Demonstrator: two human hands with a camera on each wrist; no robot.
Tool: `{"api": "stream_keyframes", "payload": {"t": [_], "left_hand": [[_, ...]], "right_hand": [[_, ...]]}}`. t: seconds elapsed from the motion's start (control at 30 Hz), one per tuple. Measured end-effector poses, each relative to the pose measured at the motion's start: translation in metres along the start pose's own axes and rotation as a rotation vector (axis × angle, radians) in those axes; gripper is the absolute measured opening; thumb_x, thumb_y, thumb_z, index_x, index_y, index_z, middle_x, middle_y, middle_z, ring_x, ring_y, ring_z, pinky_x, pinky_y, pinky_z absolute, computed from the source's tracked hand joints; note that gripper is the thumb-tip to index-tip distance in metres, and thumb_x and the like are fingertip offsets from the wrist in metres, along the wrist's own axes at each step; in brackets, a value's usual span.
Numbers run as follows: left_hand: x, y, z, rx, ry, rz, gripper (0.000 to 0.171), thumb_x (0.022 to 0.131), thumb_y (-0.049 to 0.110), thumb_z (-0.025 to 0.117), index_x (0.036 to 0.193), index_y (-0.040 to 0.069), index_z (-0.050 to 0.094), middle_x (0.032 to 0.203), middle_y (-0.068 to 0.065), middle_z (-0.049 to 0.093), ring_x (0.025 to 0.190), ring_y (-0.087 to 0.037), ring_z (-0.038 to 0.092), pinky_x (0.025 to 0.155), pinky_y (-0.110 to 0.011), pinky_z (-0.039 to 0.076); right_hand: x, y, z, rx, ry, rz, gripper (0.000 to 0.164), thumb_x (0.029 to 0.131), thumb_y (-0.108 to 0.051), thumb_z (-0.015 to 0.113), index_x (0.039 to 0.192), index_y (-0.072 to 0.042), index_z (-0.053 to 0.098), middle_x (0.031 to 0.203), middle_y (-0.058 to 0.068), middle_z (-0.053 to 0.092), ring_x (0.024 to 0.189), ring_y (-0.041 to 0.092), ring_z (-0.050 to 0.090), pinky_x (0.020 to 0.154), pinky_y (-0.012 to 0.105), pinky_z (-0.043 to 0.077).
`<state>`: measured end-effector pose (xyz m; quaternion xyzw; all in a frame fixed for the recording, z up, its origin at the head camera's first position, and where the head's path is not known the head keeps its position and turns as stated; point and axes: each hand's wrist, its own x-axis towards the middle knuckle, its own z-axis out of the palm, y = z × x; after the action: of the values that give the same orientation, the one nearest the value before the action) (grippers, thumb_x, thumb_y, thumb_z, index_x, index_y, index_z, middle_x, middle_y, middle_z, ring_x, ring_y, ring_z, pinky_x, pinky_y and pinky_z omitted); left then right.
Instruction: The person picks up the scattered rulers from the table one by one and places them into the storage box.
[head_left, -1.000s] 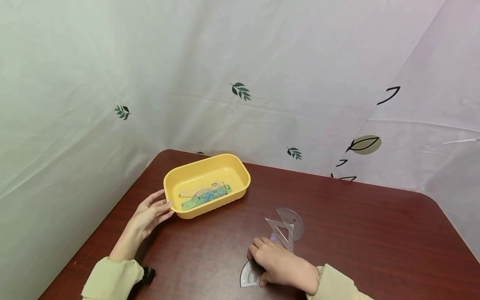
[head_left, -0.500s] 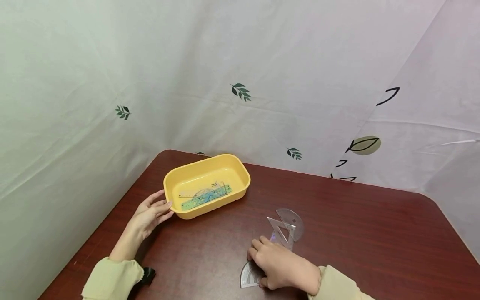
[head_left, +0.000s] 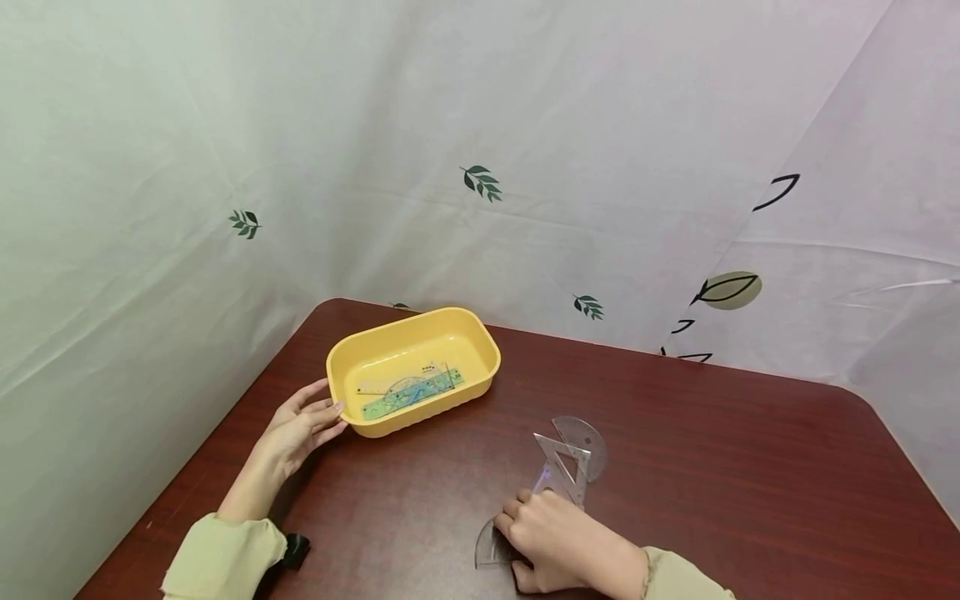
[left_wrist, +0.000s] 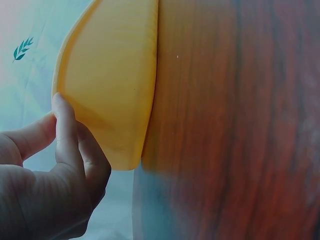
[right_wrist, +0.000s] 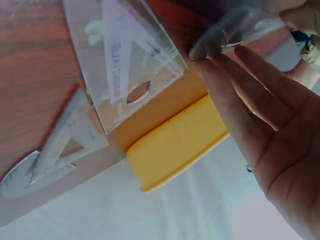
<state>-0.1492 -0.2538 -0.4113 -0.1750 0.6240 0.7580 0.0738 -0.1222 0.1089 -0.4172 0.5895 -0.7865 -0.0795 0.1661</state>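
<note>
At the left end of a yellow plastic basket [head_left: 420,419], my left hand [head_left: 296,429] pinches the rim between thumb and fingers, also seen in the left wrist view. Inside the basket lie a green ruler [head_left: 378,408] and some clear measuring pieces. My right hand [head_left: 555,537] pinches a clear protractor [right_wrist: 242,30] by its edge, low over the table; the palm hides part of it in the head view. Just beyond the right fingers are a clear plastic piece with purple print [right_wrist: 112,60], a clear set square [head_left: 551,450] and another clear protractor [head_left: 588,433].
The dark red-brown wooden table [head_left: 712,467] has rounded far corners. A pale cloth with leaf prints [head_left: 600,167] hangs behind it and along the left side. Something black [head_left: 296,552] sits at the left sleeve.
My right hand has drawn slightly nearer to me, and the protractor in it has shifted a little left. More of the purple-printed piece shows. My left hand and the basket stay put.
</note>
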Motion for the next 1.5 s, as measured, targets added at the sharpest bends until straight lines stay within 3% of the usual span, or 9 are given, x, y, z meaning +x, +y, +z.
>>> {"api": "stream_keyframes", "payload": {"t": [0.2,0.4,0.63,0.83,1.2,1.5], "left_hand": [[0.000,0.001,0.000,-0.004,-0.001,0.000,0.082,0.093,0.003,0.060,0.154,0.006,0.005,0.096,0.006,0.055,0.079,-0.003,0.064,0.075,-0.019,0.059],[0.000,0.000,0.000,-0.009,0.003,-0.002,0.082,0.093,0.002,0.060,0.153,0.006,0.006,0.095,0.006,0.056,0.080,-0.004,0.065,0.074,-0.019,0.059],[-0.001,0.000,0.000,-0.014,-0.001,-0.003,0.081,0.093,0.002,0.060,0.153,0.006,0.006,0.095,0.006,0.056,0.080,-0.004,0.065,0.075,-0.019,0.059],[-0.001,0.000,0.000,-0.017,0.001,-0.002,0.081,0.093,0.002,0.060,0.153,0.006,0.006,0.095,0.006,0.056,0.079,-0.004,0.064,0.074,-0.019,0.059],[0.000,0.000,0.001,-0.009,0.005,0.001,0.081,0.093,0.002,0.060,0.153,0.006,0.006,0.098,0.004,0.055,0.079,-0.004,0.064,0.075,-0.019,0.059],[-0.001,0.001,0.001,-0.011,0.004,0.002,0.081,0.093,0.002,0.059,0.153,0.006,0.005,0.097,0.004,0.053,0.079,-0.004,0.064,0.074,-0.019,0.059]], "right_hand": [[0.002,0.002,0.002,0.063,0.082,0.033,0.022,0.071,-0.033,0.069,0.067,-0.018,0.053,0.059,-0.008,0.050,0.052,0.008,0.047,0.037,0.020,0.029],[0.008,0.009,0.002,0.128,0.109,0.109,0.012,0.075,-0.018,0.072,0.074,-0.017,0.060,0.070,-0.008,0.050,0.062,0.007,0.052,0.044,0.017,0.040],[0.012,0.023,0.000,0.414,0.057,0.278,0.017,0.080,-0.008,0.072,0.094,-0.016,0.067,0.082,-0.008,0.063,0.069,0.005,0.062,0.053,0.017,0.049],[0.020,0.037,-0.002,0.687,0.012,0.425,0.018,0.081,-0.009,0.076,0.097,-0.015,0.070,0.078,-0.008,0.070,0.068,-0.005,0.060,0.054,0.009,0.046],[0.037,0.063,-0.004,0.892,0.059,0.549,0.014,0.078,-0.014,0.080,0.089,-0.014,0.071,0.072,-0.005,0.071,0.058,-0.003,0.058,0.052,0.014,0.045],[0.060,0.082,-0.012,1.199,0.063,0.710,0.014,0.079,-0.010,0.078,0.091,-0.009,0.071,0.075,0.004,0.072,0.054,0.012,0.066,0.051,0.026,0.057]]}}
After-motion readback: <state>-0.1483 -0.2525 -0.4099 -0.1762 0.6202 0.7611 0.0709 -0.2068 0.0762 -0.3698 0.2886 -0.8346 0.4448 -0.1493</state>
